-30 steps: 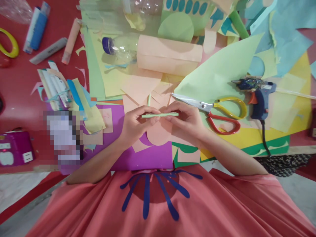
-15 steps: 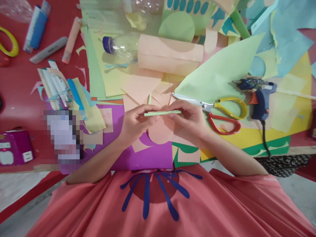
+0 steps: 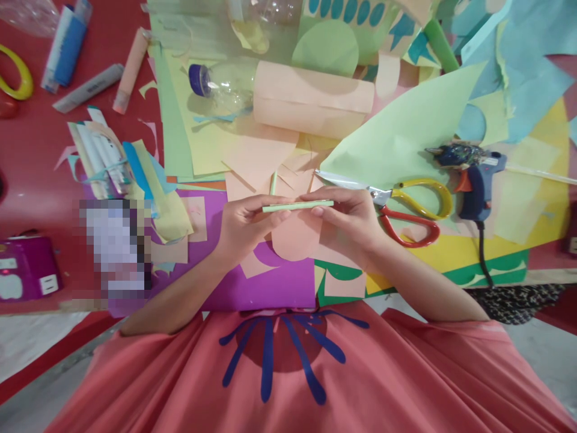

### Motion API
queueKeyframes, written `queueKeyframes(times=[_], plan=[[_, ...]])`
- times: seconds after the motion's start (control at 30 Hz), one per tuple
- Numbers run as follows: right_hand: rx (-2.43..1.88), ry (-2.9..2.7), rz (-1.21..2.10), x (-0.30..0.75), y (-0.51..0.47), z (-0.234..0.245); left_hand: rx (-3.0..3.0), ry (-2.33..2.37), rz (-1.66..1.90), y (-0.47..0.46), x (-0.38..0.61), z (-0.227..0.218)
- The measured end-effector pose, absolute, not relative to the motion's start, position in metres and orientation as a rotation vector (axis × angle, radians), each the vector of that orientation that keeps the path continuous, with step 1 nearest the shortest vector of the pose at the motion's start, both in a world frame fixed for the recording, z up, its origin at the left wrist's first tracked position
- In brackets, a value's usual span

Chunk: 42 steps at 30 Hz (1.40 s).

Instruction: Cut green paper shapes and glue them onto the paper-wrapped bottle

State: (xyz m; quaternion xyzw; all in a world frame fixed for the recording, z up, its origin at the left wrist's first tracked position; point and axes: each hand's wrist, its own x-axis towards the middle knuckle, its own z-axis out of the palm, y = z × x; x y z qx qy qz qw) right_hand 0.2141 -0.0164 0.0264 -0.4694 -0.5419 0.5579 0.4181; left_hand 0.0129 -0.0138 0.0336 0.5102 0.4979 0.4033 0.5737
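Between my two hands is a narrow, light green rolled paper strip [image 3: 297, 206], held level above the paper scraps. My left hand [image 3: 247, 225] pinches its left end between thumb and fingers. The right end is gripped the same way by my right hand [image 3: 351, 218]. Below the hands lies a peach paper piece with a rounded edge [image 3: 295, 237]. Another thin green paper strip [image 3: 273, 183] stands out just beyond my left fingers. Scissors [image 3: 421, 201] with one yellow and one red handle lie against the right hand's far side, blades partly behind it.
A plastic bottle wrapped in peach paper [image 3: 313, 96] lies beyond the hands. On the right rests a blue glue gun [image 3: 476, 186] with its cord. Markers [image 3: 106, 156], a pixelated object [image 3: 118, 249] and a purple box [image 3: 29, 269] are on the left. Coloured paper covers much of the table.
My right thumb and fingers have shifted slightly along the green strip, which tilts up a little at its right end. The left hand keeps its hold.
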Motion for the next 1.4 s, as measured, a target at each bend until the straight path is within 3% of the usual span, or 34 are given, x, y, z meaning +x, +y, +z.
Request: queueKeyframes(times=[1.4], plan=[[-1.003,-1.464,1.502,0.2182,-0.0155,0.0315,1.165,1.168,0.928,-0.0135,0.0126,0.0327]])
